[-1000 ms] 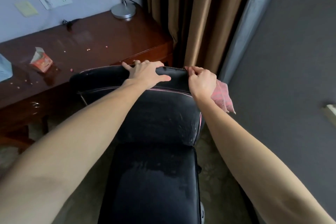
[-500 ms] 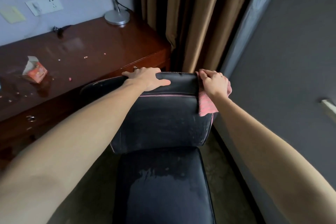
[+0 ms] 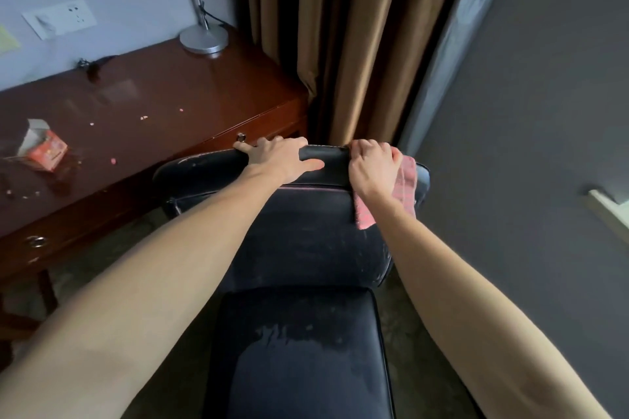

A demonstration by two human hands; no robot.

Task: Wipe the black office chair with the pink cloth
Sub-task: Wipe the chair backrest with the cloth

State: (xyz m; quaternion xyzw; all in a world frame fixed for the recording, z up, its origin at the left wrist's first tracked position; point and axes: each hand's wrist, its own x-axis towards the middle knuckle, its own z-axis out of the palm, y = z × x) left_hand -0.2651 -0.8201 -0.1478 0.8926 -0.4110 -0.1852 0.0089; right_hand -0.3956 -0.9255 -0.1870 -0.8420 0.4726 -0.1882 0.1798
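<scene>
Right now we're at the top edge of the black office chair, w/ both hands up on the backrest. Our left hand lies spread over the top rail, fingers mostly straight, thumb on the front face; it grips nothing, just presses the chair steady. Our right hand is curled round the pink cloth, bunched at the top right corner of the backrest, w/ a loose tail hanging down the front.

Step in hand, as we judge it: wiping the top rail and right edge. To do it well, we'd fold the hanging tail in so more cloth meets the leather, press evenly, and run long overlapping strokes along the rail, then down the side. The left hand should brace, since the chair prob. swivels or rolls.

Backrest front looks dusty and streaked, and the seat shows a damp patch, so plenty seems left. The wooden desk stands just beside the chair on the left.
</scene>
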